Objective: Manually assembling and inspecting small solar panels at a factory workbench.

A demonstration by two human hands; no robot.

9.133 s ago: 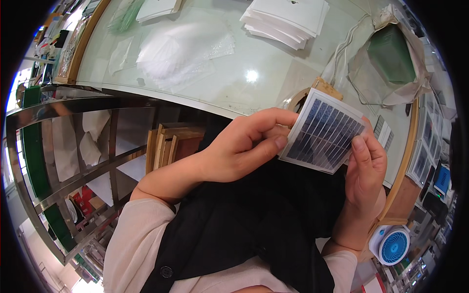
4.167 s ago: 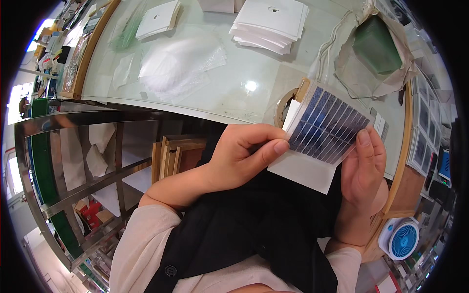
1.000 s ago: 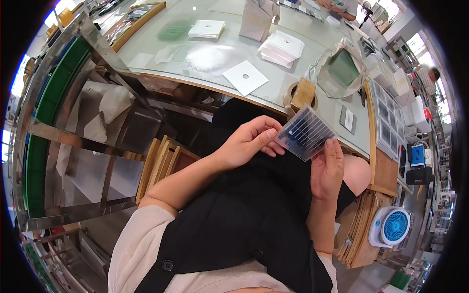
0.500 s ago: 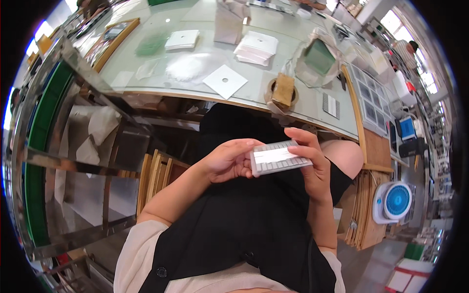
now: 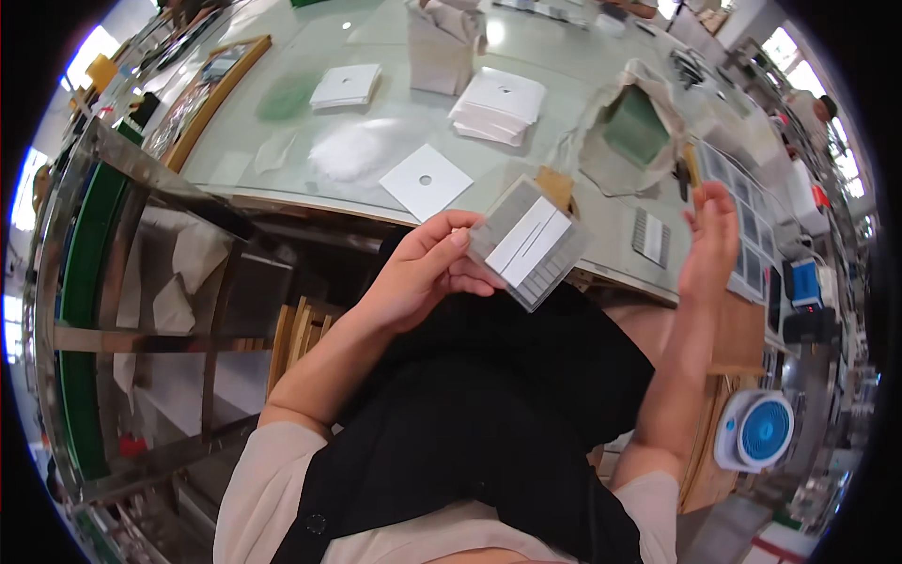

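Observation:
My left hand [image 5: 423,274] grips a flat, clear plastic case [image 5: 529,241] by its left edge, thumb on top. The case is tilted above my lap, with a white strip across its middle and rows of small grey pieces showing along one side. My right hand [image 5: 711,246] is off the case, raised at the right end of the table with its fingers stretched up, slightly blurred and holding nothing I can see. Close by it lies a similar small slotted piece with a white strip [image 5: 650,237]. Behind the case, a brown block [image 5: 556,186] is partly hidden.
On the glass-topped table are a white square card with a hole [image 5: 426,183], stacked white cards [image 5: 498,105], a white pile [image 5: 352,150] and a cloth bag [image 5: 631,127] with green inside. A divided tray [image 5: 747,221] stands right, a fan [image 5: 756,430] below, a metal rack [image 5: 141,338] left.
My right hand has let go of the case and moved right and up toward the table's right end. My left hand has lifted the case and turned it to a steeper slant.

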